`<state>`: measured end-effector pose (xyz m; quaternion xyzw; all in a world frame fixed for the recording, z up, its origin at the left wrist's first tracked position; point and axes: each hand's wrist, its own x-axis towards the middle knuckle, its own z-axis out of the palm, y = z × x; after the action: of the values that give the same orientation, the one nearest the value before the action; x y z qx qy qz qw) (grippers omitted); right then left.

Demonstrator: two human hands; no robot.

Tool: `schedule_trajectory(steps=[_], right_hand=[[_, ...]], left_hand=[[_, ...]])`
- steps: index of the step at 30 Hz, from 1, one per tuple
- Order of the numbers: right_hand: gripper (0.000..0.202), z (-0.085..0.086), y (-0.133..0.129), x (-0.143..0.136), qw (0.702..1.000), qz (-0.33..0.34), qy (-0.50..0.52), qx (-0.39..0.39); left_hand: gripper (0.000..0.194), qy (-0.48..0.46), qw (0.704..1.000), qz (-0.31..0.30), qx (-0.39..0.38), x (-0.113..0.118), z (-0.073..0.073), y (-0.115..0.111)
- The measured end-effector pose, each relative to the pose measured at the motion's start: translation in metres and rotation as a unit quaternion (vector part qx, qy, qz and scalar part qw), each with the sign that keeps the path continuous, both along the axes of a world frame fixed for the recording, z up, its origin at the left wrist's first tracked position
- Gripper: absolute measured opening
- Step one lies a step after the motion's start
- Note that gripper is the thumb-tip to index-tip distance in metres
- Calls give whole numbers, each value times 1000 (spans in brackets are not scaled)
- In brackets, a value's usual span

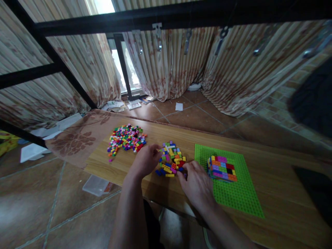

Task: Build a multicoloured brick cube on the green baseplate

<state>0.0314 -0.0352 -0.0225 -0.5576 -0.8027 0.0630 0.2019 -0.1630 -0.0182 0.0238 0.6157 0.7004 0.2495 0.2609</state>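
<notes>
A small pile of toy building bricks (171, 155) in mixed colours lies on the wooden table between my hands. My left hand (147, 159) is at the pile's left edge, its fingers curled together; whatever they may pinch is hidden. On the pile's right side, my right hand (197, 183) reaches down with its fingers bent and the thumb apart from them, close to the red and purple bricks. To its right, a multicoloured block of joined bricks (222, 168) stands on a green baseplate (237, 197).
A larger heap of loose bricks (127, 137) lies at the table's left end. A black bar (166, 21) with hanging hooks crosses above. A dark flat object (311, 186) rests at the right. Below the table's left side, a clear plastic box (96, 185) sits on the floor.
</notes>
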Motion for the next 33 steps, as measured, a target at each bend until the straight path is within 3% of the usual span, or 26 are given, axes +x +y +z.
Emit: schedule_trajectory(steps=[5,10,15,19,24,33], right_hand=[[3,3,2,-3,1000,4,17,-22],[10,11,3,3,985,39,166,-22],[14,17,3,7,933,76,352,-23],[14,21,3,9,912,65,404,-10],[13,26,4,15,910,70,409,-1],[16,33,11,40,963,54,255,64]], left_hand=[[24,1,1000,6,-3,-2,1,-1],[23,-83,996,-28,13,-1,5,-3],[29,-296,942,-156,-33,19,13,-3],[41,-367,903,-195,-105,37,20,-4],[40,-405,882,-209,-120,45,21,-2],[40,-369,905,-178,-115,73,9,8]])
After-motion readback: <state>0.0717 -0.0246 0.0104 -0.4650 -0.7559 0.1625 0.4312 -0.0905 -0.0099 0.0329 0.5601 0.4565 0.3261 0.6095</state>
